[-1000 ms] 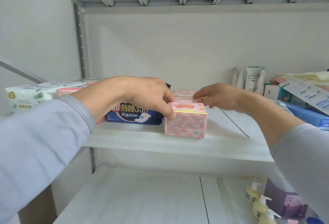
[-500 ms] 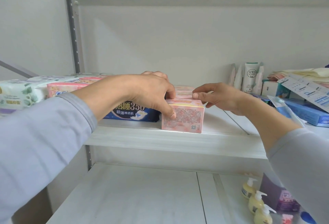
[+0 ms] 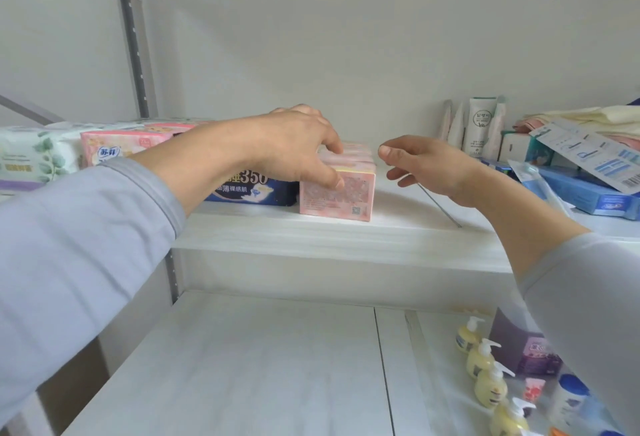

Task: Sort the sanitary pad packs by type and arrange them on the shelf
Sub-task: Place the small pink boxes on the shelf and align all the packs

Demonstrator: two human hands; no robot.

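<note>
A row of small pink pad packs (image 3: pixel 341 194) stands on the white upper shelf (image 3: pixel 346 238), front to back. My left hand (image 3: pixel 294 148) grips the front pack from above, thumb on its face. Just right of the row, my right hand (image 3: pixel 426 163) hovers with fingers apart and holds nothing. A dark blue pad pack marked 350 (image 3: pixel 252 187) lies to the left of the pink row, partly hidden by my left arm. Further left sit a larger pink pad pack (image 3: pixel 117 144) and a white leaf-print pack (image 3: pixel 31 155).
Tubes (image 3: pixel 479 127), small boxes, blue boxes (image 3: pixel 588 194) and folded cloths crowd the upper shelf's right end. On the lower shelf (image 3: pixel 242 366) at right stand several yellow pump bottles (image 3: pixel 485 363), a purple box (image 3: pixel 523 349) and a blue-capped bottle. A metal upright (image 3: pixel 135 54) rises at left.
My right hand has let go of the pink packs and drawn back to the right, fingers opening. My left hand stays on the front pack. The camera has moved closer.
</note>
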